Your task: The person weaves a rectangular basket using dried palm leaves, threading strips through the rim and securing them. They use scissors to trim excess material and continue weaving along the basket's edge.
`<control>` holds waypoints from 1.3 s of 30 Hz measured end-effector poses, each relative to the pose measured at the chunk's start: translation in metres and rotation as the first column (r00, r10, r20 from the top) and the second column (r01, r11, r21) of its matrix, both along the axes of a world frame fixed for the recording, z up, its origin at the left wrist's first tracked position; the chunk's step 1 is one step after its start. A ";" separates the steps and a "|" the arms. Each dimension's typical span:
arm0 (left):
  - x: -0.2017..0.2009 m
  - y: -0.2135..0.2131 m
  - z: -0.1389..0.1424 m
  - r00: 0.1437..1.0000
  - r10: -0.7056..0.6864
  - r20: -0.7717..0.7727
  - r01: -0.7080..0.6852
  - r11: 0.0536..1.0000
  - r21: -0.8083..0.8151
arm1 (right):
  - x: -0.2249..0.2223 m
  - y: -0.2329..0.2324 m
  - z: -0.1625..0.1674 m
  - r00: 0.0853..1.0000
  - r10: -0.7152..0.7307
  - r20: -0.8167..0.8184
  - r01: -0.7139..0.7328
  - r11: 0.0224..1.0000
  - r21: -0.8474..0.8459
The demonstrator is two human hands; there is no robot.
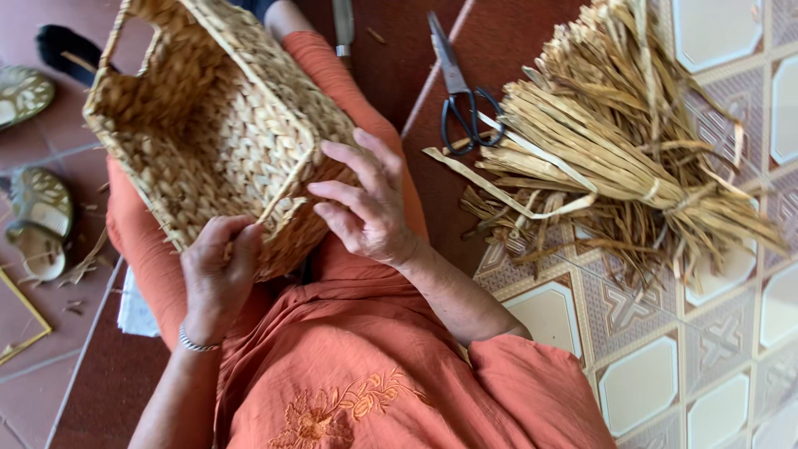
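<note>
Tiled floor [715, 374], patterned at right, red at left. Woven basket [212, 125] lies tilted on lap, over orange clothing. Left hand [218, 274] closed, pinching basket's near rim. Right hand [366, 208] open, fingers spread against basket's corner. Scissors [461, 91] and dried straw bundle [615, 141] lie on floor at right; sandals [37, 220] at left.

The left hand [218, 270] is curling into a loose fist, knuckles facing up, fingers [241, 241] bending inward and pinching at their tips. A thin silver bracelet [195, 342] is circling its wrist, and the bare forearm is running down toward the lower edge of the view. The right hand [366, 208] is lying palm down with fingers [353, 158] spreading and stretching leftward, slightly arching. Its forearm is angling down to the right, disappearing into a loose orange sleeve [532, 374].
</note>
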State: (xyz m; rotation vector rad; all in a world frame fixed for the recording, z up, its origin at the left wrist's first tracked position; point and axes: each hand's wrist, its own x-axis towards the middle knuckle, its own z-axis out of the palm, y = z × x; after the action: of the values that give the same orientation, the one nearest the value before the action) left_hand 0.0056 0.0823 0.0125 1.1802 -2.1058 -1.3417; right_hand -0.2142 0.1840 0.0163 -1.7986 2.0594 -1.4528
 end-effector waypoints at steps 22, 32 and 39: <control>-0.045 0.003 0.014 0.841 0.430 -0.328 -0.033 0.646 0.763 | -0.213 0.197 -0.126 0.487 -0.482 -0.728 0.790 0.599 0.133; -0.041 -0.013 -0.003 0.881 0.308 -0.359 0.011 0.746 0.666 | -0.218 0.203 -0.110 0.579 -0.440 -0.686 0.733 0.649 0.203; -0.037 -0.022 -0.010 0.926 0.197 -0.322 0.063 0.761 0.646 | -0.230 0.203 -0.114 0.597 -0.383 -0.705 0.713 0.657 0.246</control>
State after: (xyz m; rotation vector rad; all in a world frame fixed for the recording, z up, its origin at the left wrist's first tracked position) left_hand -0.0314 0.0605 0.0030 1.0911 -1.3316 -2.1619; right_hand -0.4446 0.3873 -0.0978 -1.5208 3.1690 -0.1840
